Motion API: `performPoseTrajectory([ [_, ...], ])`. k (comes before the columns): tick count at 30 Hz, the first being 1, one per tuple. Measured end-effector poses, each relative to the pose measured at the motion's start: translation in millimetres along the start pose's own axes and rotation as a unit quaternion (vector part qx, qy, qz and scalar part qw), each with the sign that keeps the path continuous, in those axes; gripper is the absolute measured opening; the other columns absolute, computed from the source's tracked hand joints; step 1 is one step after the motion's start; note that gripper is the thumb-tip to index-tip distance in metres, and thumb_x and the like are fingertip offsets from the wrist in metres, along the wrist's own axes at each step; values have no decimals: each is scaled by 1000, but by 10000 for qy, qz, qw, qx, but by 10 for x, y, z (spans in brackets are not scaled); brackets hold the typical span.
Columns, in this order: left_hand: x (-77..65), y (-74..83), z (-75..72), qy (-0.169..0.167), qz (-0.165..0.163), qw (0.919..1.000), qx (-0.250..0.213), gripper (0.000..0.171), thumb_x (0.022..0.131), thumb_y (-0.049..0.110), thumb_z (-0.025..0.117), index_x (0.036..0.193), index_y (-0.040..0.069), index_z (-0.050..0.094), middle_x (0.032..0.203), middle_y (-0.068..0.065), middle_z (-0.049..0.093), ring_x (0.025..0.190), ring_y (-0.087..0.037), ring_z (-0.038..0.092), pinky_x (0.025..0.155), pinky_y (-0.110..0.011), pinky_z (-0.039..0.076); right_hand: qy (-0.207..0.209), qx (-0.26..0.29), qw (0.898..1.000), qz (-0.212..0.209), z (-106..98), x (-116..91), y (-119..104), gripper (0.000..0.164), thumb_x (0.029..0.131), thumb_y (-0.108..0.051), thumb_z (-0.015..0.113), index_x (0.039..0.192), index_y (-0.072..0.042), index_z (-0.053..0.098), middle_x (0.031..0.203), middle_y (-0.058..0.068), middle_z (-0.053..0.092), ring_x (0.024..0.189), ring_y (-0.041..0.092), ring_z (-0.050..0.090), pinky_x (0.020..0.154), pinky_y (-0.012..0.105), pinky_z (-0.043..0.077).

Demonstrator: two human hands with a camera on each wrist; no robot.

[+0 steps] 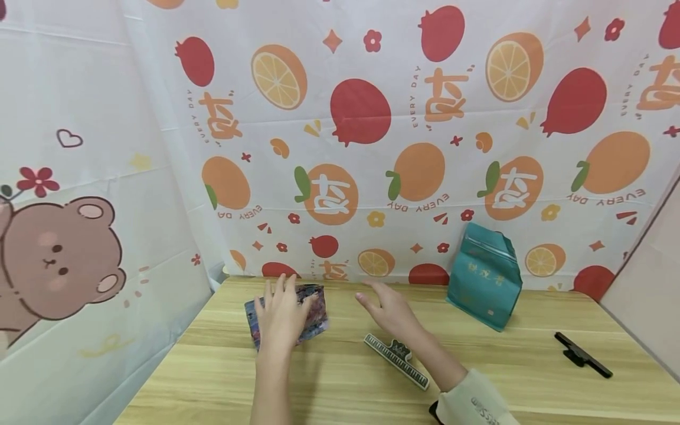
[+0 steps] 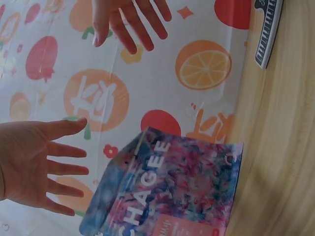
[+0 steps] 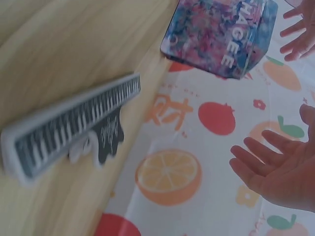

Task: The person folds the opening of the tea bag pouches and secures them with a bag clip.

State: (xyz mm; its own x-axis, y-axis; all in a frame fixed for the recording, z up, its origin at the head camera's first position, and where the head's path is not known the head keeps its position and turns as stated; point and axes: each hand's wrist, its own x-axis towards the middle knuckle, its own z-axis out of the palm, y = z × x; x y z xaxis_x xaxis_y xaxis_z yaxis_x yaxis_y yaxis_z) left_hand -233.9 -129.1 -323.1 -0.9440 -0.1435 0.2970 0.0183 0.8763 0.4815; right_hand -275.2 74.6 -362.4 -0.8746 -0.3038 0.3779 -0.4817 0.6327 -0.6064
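A blue-and-pink patterned pouch (image 1: 317, 316) stands on the left of the wooden table, its white CHAGEE lettering readable in the left wrist view. In the head view my left hand (image 1: 280, 319) overlaps that pouch. The left wrist view shows the same hand (image 2: 29, 164) with straight, spread fingers, a gap between them and the pouch (image 2: 197, 182). To the right, my right hand (image 1: 395, 313) hovers over the table with fingers extended and holds nothing. Nearest below it lies a long clip (image 1: 395, 361) with a piano-keyboard pattern and a black decorated handle (image 3: 110, 135).
A teal pouch (image 1: 484, 280) stands at the back right, near the fruit-print curtain (image 1: 361, 112). A long black clip (image 1: 583, 355) lies on the right side of the table (image 1: 340, 389). Part of a dark object (image 1: 434, 411) shows beside the right sleeve.
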Motion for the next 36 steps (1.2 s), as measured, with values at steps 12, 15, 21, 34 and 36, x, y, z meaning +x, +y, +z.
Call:
performPoseTrajectory([
  [12,12,-252,-62,576,-675,9958,-231,55,90,25,59,131,-6,41,135,-29,34,128,-49,16,96,-64,-4,-242,1325,9894,549,413,165,-25,47,97,-36,45,126,0,51,120,19,55,105,36,54,84,44,44],
  [15,16,-376,-75,654,-935,9925,-450,61,91,30,56,134,-8,35,134,-32,32,127,-49,18,97,-64,0,-353,1448,9865,686,535,212,-19,44,96,-32,48,126,1,50,120,21,54,106,37,53,84,45,44],
  [21,-2,-586,-117,590,-1329,9841,-1019,72,94,39,46,138,-12,22,135,-36,27,117,-54,28,94,-61,21,-675,1533,9835,687,722,269,-13,48,94,-25,53,134,1,41,130,23,45,115,40,46,88,47,40],
  [34,56,-574,-18,5,-1513,9774,-1476,82,97,42,36,136,-19,-3,132,-46,15,113,-60,28,91,-62,26,-1224,2264,9649,519,1009,373,-21,66,93,-16,56,144,1,18,139,25,32,122,41,37,93,45,37],
  [36,60,-578,7,62,-1522,9766,-1519,79,97,38,36,136,-19,-3,132,-46,16,113,-60,28,91,-62,26,-1177,2438,9614,494,1024,362,-6,66,93,-15,57,143,2,19,137,25,35,121,40,39,92,44,38],
])
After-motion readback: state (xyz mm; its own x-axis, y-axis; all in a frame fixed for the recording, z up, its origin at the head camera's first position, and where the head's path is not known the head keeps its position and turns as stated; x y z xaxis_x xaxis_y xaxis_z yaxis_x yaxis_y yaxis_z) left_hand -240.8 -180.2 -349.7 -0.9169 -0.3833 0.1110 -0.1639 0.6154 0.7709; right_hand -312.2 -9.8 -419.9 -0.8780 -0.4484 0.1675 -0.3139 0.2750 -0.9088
